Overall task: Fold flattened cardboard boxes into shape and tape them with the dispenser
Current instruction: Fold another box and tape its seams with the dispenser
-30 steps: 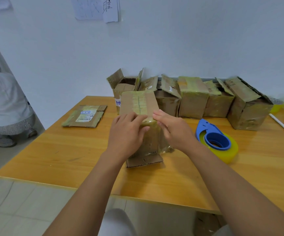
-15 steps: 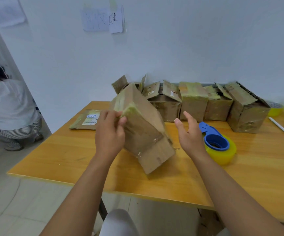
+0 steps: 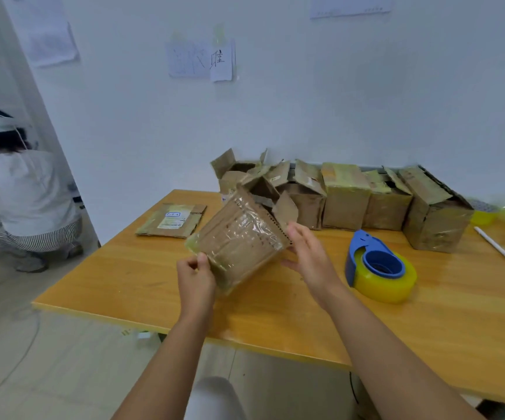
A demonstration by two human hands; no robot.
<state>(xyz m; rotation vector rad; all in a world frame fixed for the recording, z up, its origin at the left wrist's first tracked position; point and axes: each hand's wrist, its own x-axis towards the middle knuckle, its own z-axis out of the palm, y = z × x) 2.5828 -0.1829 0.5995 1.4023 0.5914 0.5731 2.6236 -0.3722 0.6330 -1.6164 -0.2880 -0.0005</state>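
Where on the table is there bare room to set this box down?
Bare wood lies along the near edge of the table, under the held box; between the flattened carton and the left hand; and right of the tape dispenser, short of the white pen. The back is crowded with the row of folded boxes.

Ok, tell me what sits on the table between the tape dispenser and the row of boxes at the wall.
Nothing: in the head view only bare table separates the tape dispenser from the row of boxes.
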